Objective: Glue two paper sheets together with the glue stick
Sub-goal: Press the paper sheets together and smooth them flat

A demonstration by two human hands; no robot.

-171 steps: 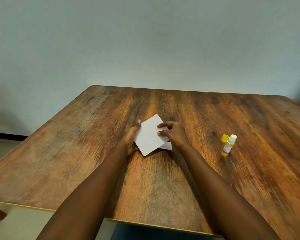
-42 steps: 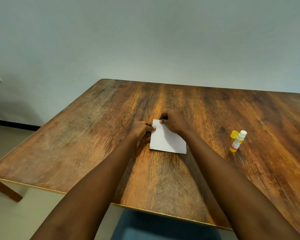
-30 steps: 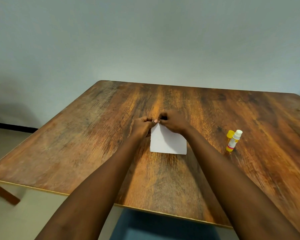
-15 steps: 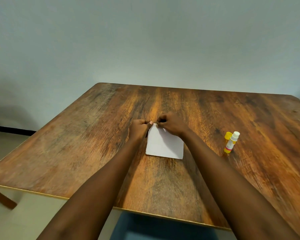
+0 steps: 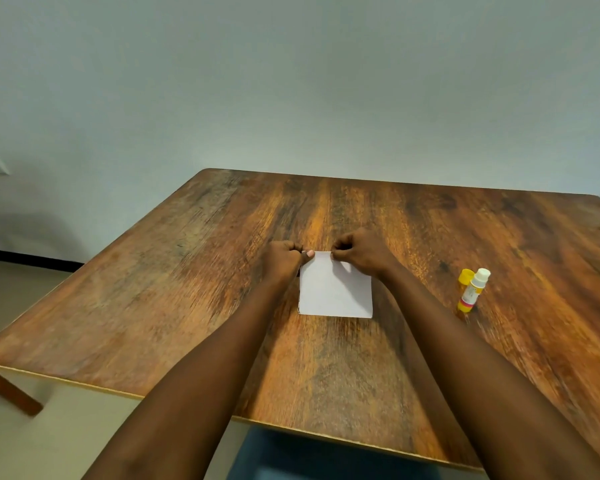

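Note:
White paper sheets [image 5: 335, 292] lie stacked as one small rectangle in the middle of the wooden table [image 5: 187, 289]; only the top sheet shows. My left hand [image 5: 282, 259] curls at the far left corner, thumb pressing the edge. My right hand [image 5: 359, 252] pinches the far edge just right of it. The glue stick [image 5: 471, 292] lies uncapped to the right, white tip pointing away, with its yellow cap [image 5: 465, 279] beside it.
A pale wall rises behind the table's far edge. The near table edge [image 5: 326, 436] runs under my forearms, with something blue below it. A wooden table leg [image 5: 11, 393] and floor show at the left.
The two skewed sheets have been squared into one aligned stack. Both hands moved to the far edge and now pinch it close together.

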